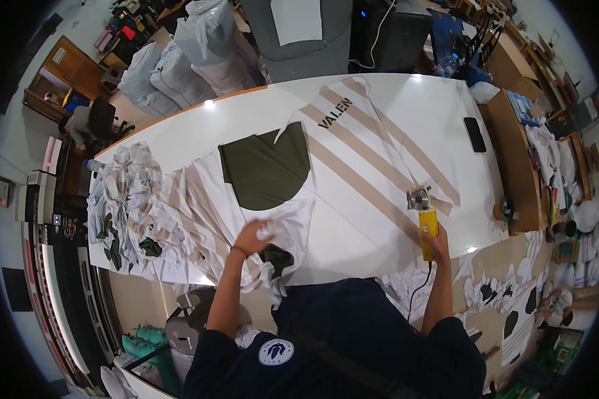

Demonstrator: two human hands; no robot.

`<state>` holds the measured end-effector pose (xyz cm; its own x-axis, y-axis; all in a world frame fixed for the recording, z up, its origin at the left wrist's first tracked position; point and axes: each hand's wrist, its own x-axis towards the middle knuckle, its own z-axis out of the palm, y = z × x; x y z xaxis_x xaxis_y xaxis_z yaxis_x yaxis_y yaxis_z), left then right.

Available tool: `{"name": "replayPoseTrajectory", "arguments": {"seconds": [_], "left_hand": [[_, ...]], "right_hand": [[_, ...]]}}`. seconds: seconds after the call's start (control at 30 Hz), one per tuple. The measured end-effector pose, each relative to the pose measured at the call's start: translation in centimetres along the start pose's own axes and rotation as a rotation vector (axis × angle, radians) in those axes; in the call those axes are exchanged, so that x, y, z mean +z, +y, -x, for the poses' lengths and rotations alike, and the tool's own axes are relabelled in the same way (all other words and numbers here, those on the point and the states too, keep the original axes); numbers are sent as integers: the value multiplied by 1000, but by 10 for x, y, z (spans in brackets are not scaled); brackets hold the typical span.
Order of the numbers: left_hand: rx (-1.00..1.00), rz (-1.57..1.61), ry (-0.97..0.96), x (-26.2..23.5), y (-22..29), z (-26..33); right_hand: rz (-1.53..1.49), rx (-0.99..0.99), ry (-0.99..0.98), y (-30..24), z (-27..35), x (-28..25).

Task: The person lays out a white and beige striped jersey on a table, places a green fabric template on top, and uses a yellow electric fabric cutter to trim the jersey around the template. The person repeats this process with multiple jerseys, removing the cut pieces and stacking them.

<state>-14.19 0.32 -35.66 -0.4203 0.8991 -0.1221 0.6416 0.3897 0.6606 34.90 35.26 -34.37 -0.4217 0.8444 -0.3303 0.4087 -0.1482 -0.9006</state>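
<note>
My right hand (435, 242) is wrapped round the yellow body of a corded electric rotary cloth cutter (429, 228). Its metal head rests at the lower edge of a white fabric piece with tan stripes (366, 143) and dark lettering, spread on the white table. My left hand (251, 238) is closed on bunched white fabric (279, 234) near the table's front edge. Just beyond it lies a dark green fabric panel (266, 166) on white cloth. A smaller dark green bit shows in the bunch beside my left hand.
A crumpled heap of white, tan and green fabric (136, 199) covers the table's left end. A black phone (474, 135) lies near the right edge. Stuffed white sacks (206, 46) stand behind the table. The cutter's black cord (417, 292) hangs over the front edge. Cut fabric litters the floor at right.
</note>
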Motion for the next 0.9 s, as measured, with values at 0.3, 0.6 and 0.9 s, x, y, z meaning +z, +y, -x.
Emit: {"name": "replayPoseTrajectory", "arguments": {"seconds": [0.3,0.6,0.9], "left_hand": [[-355,-714,-77,-41,-45,-80],[-665,-428,-388,-62,17,-33],[-185,-656,261,-10,-28,-37]], "right_hand": [[86,72,141,3,74,95],[379,200,53,-40,145,189],[694,189,62,-68,138,261]]}}
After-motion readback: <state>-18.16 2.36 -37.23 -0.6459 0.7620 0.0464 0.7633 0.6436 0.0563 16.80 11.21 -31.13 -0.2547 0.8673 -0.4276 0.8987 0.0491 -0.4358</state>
